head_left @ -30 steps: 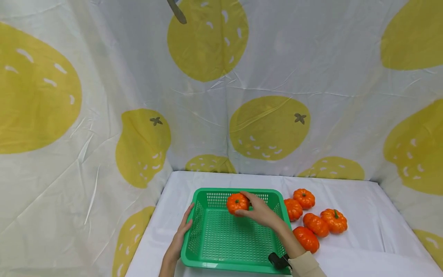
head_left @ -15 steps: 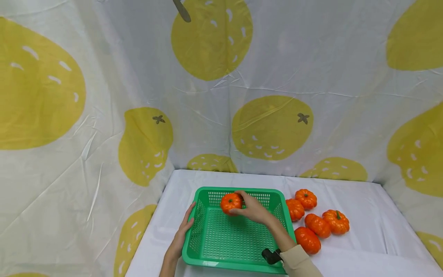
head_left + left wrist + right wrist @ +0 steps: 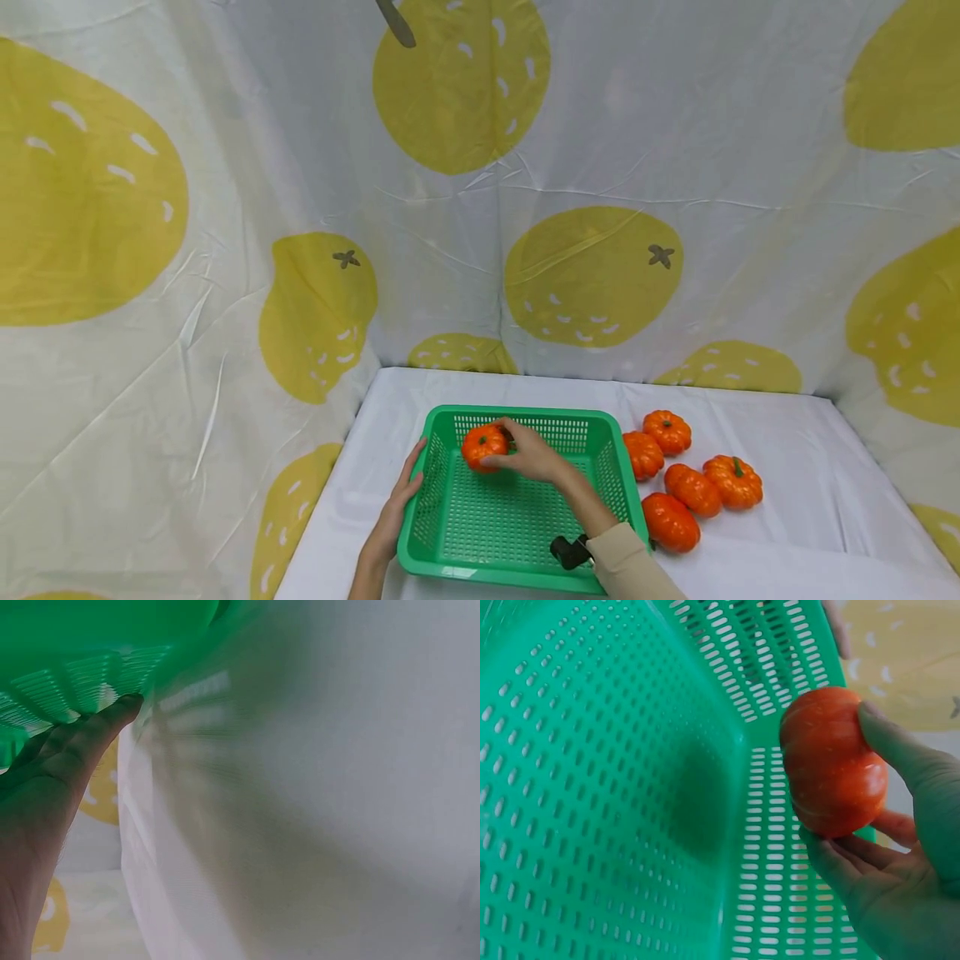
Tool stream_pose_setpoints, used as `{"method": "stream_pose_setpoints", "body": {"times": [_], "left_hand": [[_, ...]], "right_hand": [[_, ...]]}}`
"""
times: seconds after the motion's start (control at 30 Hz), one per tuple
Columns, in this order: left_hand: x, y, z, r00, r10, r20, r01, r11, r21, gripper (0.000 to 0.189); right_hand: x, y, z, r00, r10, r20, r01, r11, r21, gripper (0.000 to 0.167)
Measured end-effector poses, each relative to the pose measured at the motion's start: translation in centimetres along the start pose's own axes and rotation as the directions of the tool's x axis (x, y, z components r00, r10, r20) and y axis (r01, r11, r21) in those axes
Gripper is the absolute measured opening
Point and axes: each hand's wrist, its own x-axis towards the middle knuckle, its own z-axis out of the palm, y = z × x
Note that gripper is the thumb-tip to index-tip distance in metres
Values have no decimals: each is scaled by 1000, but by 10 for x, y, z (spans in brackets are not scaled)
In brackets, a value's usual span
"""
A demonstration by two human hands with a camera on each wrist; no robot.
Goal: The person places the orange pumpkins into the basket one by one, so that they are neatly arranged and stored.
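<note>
My right hand (image 3: 531, 455) holds a small orange pumpkin (image 3: 483, 448) over the back left part of a green plastic basket (image 3: 517, 582). In the right wrist view the thumb lies on one side of the pumpkin (image 3: 832, 761) and the fingers on the other, above the perforated wall. It seems raised off the basket floor. My left hand (image 3: 392, 517) rests against the basket's left outer wall, its fingers fairly straight. From the left wrist, the fingers (image 3: 97, 735) touch the slotted side, and some of them are partly hidden.
Several more pumpkins (image 3: 693, 490) lie on the white cloth-covered table (image 3: 810, 492) to the right of the basket; one (image 3: 642, 455) sits close by its right rim. A fruit-printed curtain (image 3: 592, 275) stands behind and on both sides. A black wrist camera (image 3: 570, 552) hangs over the basket.
My right hand has carried the pumpkin leftward across the basket, toward its back left corner. The left hand stays at the basket's side. The other pumpkins lie as before.
</note>
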Motion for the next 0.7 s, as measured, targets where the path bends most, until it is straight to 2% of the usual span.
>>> {"method": "stream_pose_setpoints", "body": {"times": [0.3, 0.7], "left_hand": [[0, 1, 0, 1000, 0, -4, 0, 1000, 3, 55], [0, 1, 0, 1000, 2, 6, -2, 1000, 6, 56]], "right_hand": [[5, 8, 10, 998, -51, 35, 50, 999, 21, 66], [10, 21, 24, 997, -63, 43, 61, 997, 47, 63]]}}
